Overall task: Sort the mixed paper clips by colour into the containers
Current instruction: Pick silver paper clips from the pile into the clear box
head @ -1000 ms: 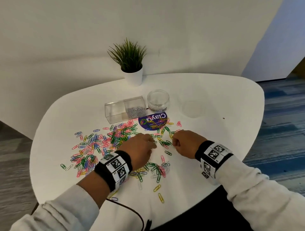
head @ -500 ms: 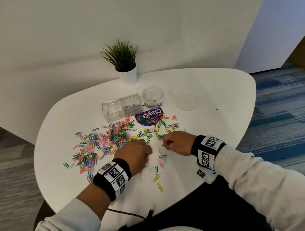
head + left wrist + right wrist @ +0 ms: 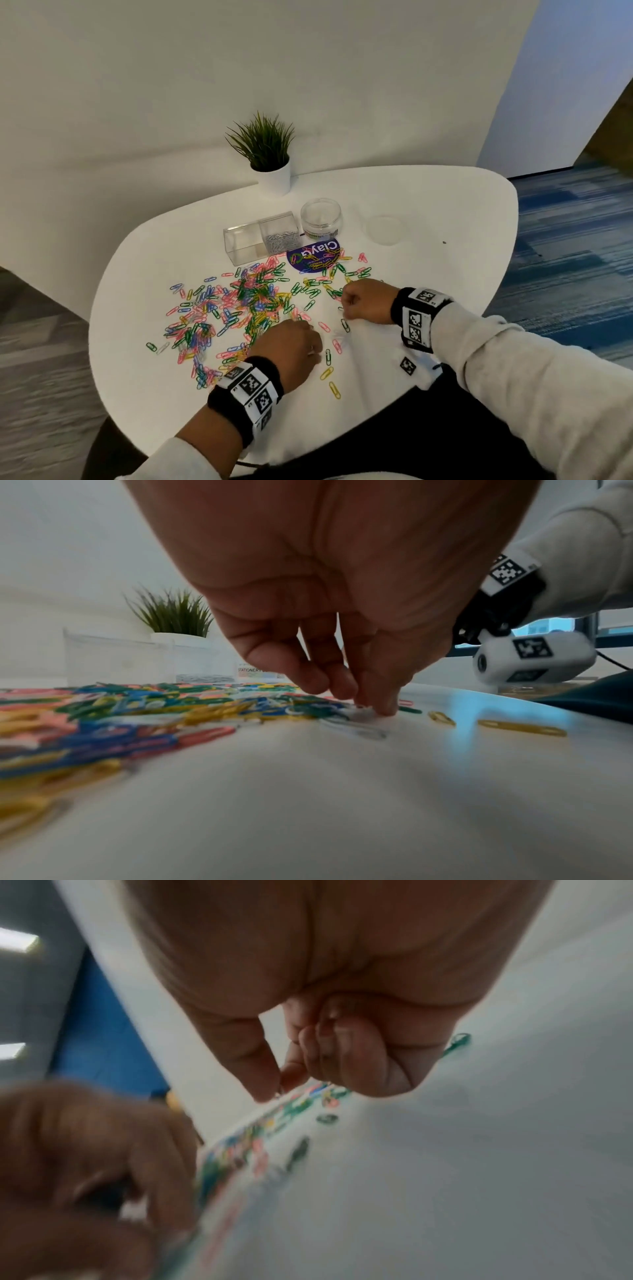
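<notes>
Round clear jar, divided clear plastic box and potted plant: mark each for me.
Round clear jar (image 3: 321, 219), head view, its front wall.
Divided clear plastic box (image 3: 244, 244), head view, its empty left compartment.
Potted plant (image 3: 275, 177), head view, its white pot.

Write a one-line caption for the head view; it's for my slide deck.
Both hands, left hand and right hand, pick among mixed paper clips on a white table.

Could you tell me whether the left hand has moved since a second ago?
Yes: the left hand drew back from the purple sticker toward the person.
</notes>
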### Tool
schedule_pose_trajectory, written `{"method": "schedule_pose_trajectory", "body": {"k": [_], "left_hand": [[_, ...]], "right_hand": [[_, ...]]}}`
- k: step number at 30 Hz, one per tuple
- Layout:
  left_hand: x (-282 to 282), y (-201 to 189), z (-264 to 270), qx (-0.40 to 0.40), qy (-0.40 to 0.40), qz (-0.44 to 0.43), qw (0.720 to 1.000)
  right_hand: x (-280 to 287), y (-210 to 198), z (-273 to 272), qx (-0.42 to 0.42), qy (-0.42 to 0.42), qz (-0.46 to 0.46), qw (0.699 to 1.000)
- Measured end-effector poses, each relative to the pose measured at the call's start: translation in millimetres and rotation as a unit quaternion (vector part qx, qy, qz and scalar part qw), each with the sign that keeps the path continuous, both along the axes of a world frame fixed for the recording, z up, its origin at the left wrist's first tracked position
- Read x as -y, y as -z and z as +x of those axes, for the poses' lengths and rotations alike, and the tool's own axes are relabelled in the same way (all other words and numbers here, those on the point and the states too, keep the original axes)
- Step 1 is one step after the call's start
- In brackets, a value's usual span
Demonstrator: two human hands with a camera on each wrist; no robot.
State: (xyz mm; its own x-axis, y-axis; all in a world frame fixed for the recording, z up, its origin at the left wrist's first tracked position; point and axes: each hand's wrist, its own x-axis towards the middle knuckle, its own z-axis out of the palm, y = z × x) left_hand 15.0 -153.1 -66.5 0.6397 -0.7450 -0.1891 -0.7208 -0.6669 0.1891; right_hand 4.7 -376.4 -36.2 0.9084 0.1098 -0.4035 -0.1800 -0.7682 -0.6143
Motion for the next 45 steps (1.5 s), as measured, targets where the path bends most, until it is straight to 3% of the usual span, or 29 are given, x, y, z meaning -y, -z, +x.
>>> {"method": "schedule_pose_trajectory", "body": {"k": [1, 3, 4, 5, 7, 9, 11, 14, 16, 18, 19, 20, 21, 23, 24, 26, 35, 45], "left_hand": [[-1.8, 0.5, -1.9, -0.002, -0.005, -0.012, 1.000], [-3.5, 0.5, -4.4, 0.003, -0.003, -0.024, 1.000], [-4.3, -0.1, -6.1, 0.010, 0.000, -0.028, 1.000], [-5.7, -2.1, -8.6, 0.013, -0.006, -0.041, 0.999], [-9.2, -8.7, -10.4, -0.027, -0.058, -0.097, 0.993], [-14.4, -15.4, -9.7, -0.087, -0.143, -0.167, 0.972], [-21.7, -21.9, -8.0, -0.157, -0.216, -0.234, 0.935], [-29.9, -30.2, -7.6, -0.312, -0.321, -0.349, 0.823], [-33.7, -36.7, -8.9, -0.379, -0.392, -0.386, 0.744], [-37.2, -41.7, -11.0, -0.399, -0.428, -0.392, 0.710], [-38.3, -42.3, -11.2, -0.401, -0.430, -0.384, 0.712], [-38.7, -42.7, -11.7, -0.394, -0.420, -0.365, 0.732], [-37.8, -42.0, -12.0, -0.372, -0.391, -0.331, 0.774], [-35.4, -35.6, -9.6, -0.277, -0.284, -0.215, 0.893], [-33.5, -32.5, -9.6, -0.220, -0.222, -0.142, 0.939], [-31.2, -28.4, -13.4, -0.143, -0.153, -0.046, 0.977], [-36.1, -23.5, -25.3, -0.089, -0.174, 0.017, 0.981], [-36.0, -16.8, -30.6, -0.064, -0.158, 0.016, 0.985]], "right_hand": [[0.6, -4.4, -0.5, -0.033, 0.071, 0.110, 0.991], [2.8, -9.6, -1.6, -0.089, 0.197, 0.331, 0.918], [4.1, -12.0, -3.1, -0.100, 0.230, 0.398, 0.882], [3.9, -14.6, -5.8, -0.101, 0.244, 0.433, 0.862], [1.8, -17.0, -8.9, -0.101, 0.243, 0.453, 0.852], [-2.2, -15.7, -10.6, -0.099, 0.235, 0.426, 0.868], [-7.9, -10.4, -11.0, -0.090, 0.207, 0.358, 0.906], [-16.9, -4.7, -11.8, -0.033, 0.073, 0.129, 0.988], [-21.9, -1.4, -13.1, 0.018, -0.050, -0.051, 0.997], [-25.5, 1.8, -16.5, 0.030, -0.125, -0.144, 0.981], [-26.1, 3.5, -18.0, 0.028, -0.142, -0.166, 0.975], [-26.3, 5.5, -19.0, 0.026, -0.149, -0.176, 0.973], [-26.0, 6.7, -19.7, 0.027, -0.149, -0.179, 0.972], [-26.1, 8.3, -19.7, 0.035, -0.145, -0.178, 0.973], [-26.5, 8.4, -19.4, 0.039, -0.144, -0.176, 0.973], [-26.8, 10.0, -18.3, 0.046, -0.143, -0.169, 0.974], [-14.7, 8.5, -12.7, 0.075, -0.103, -0.143, 0.982], [-24.4, 4.1, -18.6, 0.030, -0.144, -0.165, 0.975]]}}
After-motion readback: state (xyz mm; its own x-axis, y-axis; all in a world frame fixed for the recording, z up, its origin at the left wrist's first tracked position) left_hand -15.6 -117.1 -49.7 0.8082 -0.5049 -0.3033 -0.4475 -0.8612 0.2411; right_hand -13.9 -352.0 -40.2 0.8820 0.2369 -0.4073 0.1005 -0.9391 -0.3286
